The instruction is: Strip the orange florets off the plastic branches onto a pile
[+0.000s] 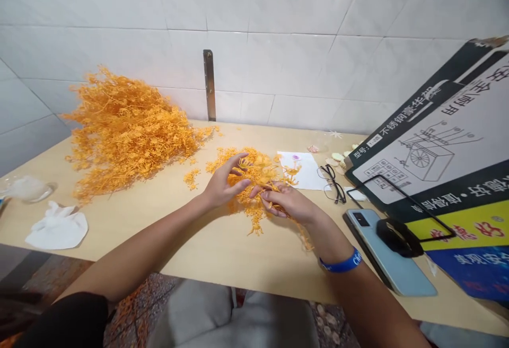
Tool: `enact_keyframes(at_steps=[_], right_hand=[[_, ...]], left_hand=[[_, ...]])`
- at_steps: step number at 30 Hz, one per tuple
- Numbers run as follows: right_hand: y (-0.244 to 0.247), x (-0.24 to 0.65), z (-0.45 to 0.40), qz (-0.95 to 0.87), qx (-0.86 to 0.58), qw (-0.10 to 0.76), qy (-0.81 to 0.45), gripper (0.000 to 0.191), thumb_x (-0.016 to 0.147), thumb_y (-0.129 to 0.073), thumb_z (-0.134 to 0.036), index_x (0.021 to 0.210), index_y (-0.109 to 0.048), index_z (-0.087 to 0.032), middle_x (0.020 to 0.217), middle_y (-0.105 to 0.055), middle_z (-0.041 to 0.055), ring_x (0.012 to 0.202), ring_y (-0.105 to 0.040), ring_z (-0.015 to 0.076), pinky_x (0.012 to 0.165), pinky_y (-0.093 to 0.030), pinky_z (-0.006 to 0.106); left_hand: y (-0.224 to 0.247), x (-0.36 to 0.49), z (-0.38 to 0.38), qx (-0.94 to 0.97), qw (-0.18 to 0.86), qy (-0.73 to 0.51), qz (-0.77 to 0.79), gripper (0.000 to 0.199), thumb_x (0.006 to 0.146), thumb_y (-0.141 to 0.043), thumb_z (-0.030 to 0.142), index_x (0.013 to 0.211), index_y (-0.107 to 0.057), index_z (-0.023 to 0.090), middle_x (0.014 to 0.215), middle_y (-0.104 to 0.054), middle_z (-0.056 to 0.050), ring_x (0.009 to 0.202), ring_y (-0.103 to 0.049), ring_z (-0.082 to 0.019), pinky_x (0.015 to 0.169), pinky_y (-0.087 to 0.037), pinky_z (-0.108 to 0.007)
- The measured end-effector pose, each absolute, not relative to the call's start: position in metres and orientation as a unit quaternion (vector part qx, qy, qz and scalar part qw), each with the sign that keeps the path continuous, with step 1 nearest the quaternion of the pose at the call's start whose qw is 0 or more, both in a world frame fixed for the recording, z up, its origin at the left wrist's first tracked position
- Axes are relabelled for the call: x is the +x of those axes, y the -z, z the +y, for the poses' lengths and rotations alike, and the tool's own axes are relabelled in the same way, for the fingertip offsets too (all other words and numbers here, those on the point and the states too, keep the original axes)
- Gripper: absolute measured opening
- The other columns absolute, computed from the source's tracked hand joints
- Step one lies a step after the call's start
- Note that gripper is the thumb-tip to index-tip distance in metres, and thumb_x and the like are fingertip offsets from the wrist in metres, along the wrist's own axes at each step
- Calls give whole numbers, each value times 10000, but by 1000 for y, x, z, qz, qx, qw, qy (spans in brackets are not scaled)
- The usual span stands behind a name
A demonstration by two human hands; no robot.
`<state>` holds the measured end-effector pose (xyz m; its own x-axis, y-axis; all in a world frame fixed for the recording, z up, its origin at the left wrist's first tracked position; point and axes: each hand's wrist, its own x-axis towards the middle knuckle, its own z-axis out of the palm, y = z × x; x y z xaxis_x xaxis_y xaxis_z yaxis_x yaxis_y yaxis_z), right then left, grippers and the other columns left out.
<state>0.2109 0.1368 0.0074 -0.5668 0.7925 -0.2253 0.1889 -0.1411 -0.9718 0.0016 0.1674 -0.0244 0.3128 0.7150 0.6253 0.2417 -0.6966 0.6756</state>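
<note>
My right hand (288, 202) is closed around thin stems of an orange dried-flower sprig (260, 170) at the middle of the table. Some stems hang below that hand, toward the front edge. At the left side of the sprig is my left hand (225, 181), its fingers apart and curved near the flower heads; it grips nothing that I can see. Part of the sprig is hidden behind both hands. A large heap of the same orange flowers (131, 130) lies at the back left, and a small loose tuft (192, 178) lies between the heap and my left hand.
At the right, a blue phone (397, 258) lies beside a black stand (400, 236) and a large printed carton (429, 146). Eyeglasses (336, 183) and a white paper (304, 170) are behind my right hand. A crumpled tissue (59, 226) sits far left. The tiled wall bounds the table's back.
</note>
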Motion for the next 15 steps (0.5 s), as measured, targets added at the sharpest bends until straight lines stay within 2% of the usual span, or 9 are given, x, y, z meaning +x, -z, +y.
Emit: enact_keyframes(at_steps=[3, 5, 7, 10, 12, 15], right_hand=[[-5, 207, 136, -616, -434, 187, -630, 240, 820, -520, -334, 933, -620, -148, 497, -440, -69, 402, -316, 60, 439, -233, 229], [-3, 205, 136, -625, -417, 176, -636, 279, 825, -524, -334, 1019, -606, -152, 533, -444, -70, 413, -324, 63, 446, -242, 227], [-1, 202, 135, -644, -386, 175, -637, 310, 846, -522, -361, 1069, -586, -156, 555, -414, -76, 439, -331, 72, 459, -259, 224], [2, 196, 133, -694, -360, 213, -585, 321, 904, -470, -440, 987, -587, -153, 593, -374, -62, 513, -358, 91, 503, -301, 226], [4, 193, 132, -738, -355, 252, -516, 354, 941, -415, -467, 923, -588, -158, 635, -403, -38, 573, -396, 107, 555, -340, 236], [7, 190, 134, -790, -345, 272, -428, 369, 978, -355, -440, 878, -589, -172, 677, -471, -12, 628, -447, 129, 623, -379, 259]], left_hand=[[20, 3, 167, 752, 265, -518, 309, 385, 914, -540, 446, 1187, -675, 212, 1210, -694, -107, 1116, -647, -229, 896, -549, -346], [19, 5, 168, 703, 312, -547, 331, 360, 908, -541, 480, 1008, -740, 197, 1117, -726, -101, 1111, -648, -240, 888, -558, -358], [19, 6, 171, 626, 381, -582, 352, 397, 863, -583, 543, 874, -733, 177, 1032, -733, -91, 1047, -666, -233, 821, -583, -342], [20, 5, 178, 515, 459, -626, 363, 455, 770, -658, 612, 739, -655, 158, 899, -711, -58, 954, -677, -201, 767, -592, -307], [20, 4, 182, 470, 485, -641, 365, 465, 734, -694, 614, 735, -613, 156, 868, -697, -49, 936, -683, -193, 754, -587, -295], [19, 5, 184, 452, 492, -641, 378, 447, 751, -688, 592, 765, -583, 158, 842, -697, -54, 895, -704, -197, 723, -578, -295]])
